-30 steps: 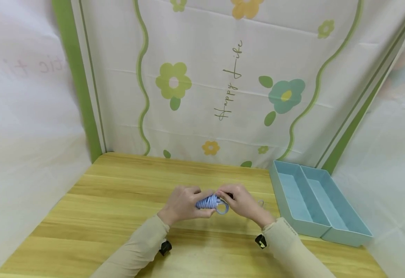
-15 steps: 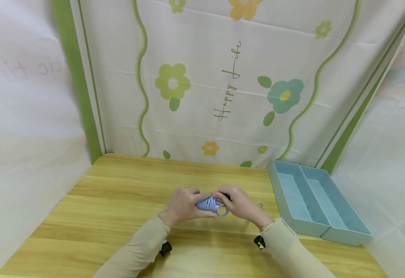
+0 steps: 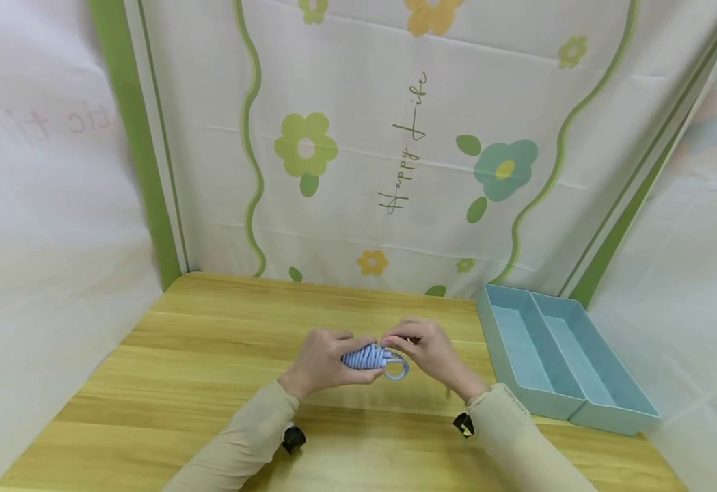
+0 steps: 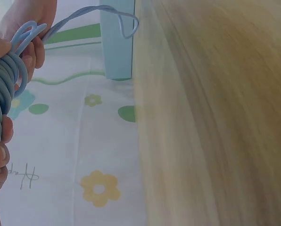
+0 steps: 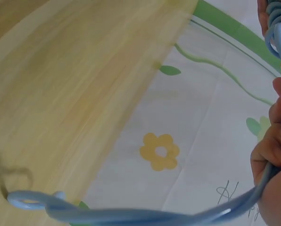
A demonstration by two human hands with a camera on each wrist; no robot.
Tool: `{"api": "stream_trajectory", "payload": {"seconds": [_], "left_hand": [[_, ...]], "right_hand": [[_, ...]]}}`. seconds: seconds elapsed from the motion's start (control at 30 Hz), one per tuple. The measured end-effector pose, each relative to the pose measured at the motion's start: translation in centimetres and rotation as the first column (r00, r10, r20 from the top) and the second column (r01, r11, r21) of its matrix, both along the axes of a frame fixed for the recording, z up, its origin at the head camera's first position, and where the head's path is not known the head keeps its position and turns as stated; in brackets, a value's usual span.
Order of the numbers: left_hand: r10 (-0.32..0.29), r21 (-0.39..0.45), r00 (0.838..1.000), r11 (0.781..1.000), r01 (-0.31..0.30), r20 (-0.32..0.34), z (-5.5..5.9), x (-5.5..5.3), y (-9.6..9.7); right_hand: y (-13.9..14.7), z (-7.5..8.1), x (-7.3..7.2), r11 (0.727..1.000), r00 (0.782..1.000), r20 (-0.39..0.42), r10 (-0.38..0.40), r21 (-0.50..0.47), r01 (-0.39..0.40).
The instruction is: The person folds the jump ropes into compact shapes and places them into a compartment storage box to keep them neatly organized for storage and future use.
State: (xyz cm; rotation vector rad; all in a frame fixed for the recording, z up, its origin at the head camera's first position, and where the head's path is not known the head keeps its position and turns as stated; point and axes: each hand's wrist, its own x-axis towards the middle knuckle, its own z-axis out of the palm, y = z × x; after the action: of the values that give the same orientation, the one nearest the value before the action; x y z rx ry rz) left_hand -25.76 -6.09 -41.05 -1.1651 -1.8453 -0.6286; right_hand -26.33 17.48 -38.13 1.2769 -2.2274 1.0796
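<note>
A light blue cord point(image 3: 364, 357) is wound into a tight bundle in the middle of the head view, above the wooden table. My left hand point(image 3: 323, 362) grips this bundle, thumb on one side and fingers on the other. From its right end a small loop sticks out. My right hand point(image 3: 428, 350) pinches the cord just beyond that end. In the right wrist view, a doubled, twisted tail point(image 5: 131, 216) of cord runs out from the curled right fingers point(image 5: 272, 150) and ends in a loop. The left wrist view shows the wound turns point(image 4: 4, 82) close up.
Two light blue trays point(image 3: 533, 389) stand side by side at the table's right. A wooden tabletop point(image 3: 167, 383) extends around the hands. White flowered curtains point(image 3: 333, 225) hang behind and at both sides. Each wrist wears a small black device point(image 3: 293, 439).
My right hand has shifted slightly right and away from the bundle, so the loop at its end shows more fully. The left hand keeps its grip, almost still.
</note>
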Motion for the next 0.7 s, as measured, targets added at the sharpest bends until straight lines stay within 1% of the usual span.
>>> {"api": "stream_trajectory", "payload": {"seconds": [0.1,0.33,0.47,0.57,0.7], "left_hand": [[-0.018,0.018,1.0,1.0,0.018,0.002,0.2,-0.01,-0.07],[-0.045,0.046,0.999,0.998,0.043,0.03,0.26,-0.11,-0.3],[-0.058,0.048,0.998,0.997,0.057,0.027,0.39,-0.09,-0.27],[-0.068,0.044,0.998,0.997,0.068,0.014,0.57,0.08,-0.11],[-0.067,0.04,0.998,0.997,0.067,0.009,0.69,0.43,0.15]], "right_hand": [[0.36,0.25,-0.02,1.0,1.0,-0.025,0.019,0.005,-0.019],[0.68,0.83,0.26,0.995,0.994,-0.078,0.078,0.07,-0.072],[0.68,0.86,0.25,0.995,0.993,-0.083,0.087,0.062,-0.082],[0.68,0.73,0.2,0.997,0.996,-0.056,0.066,0.048,-0.063],[0.81,0.41,0.25,0.999,0.999,0.022,0.025,0.036,-0.026]]}}
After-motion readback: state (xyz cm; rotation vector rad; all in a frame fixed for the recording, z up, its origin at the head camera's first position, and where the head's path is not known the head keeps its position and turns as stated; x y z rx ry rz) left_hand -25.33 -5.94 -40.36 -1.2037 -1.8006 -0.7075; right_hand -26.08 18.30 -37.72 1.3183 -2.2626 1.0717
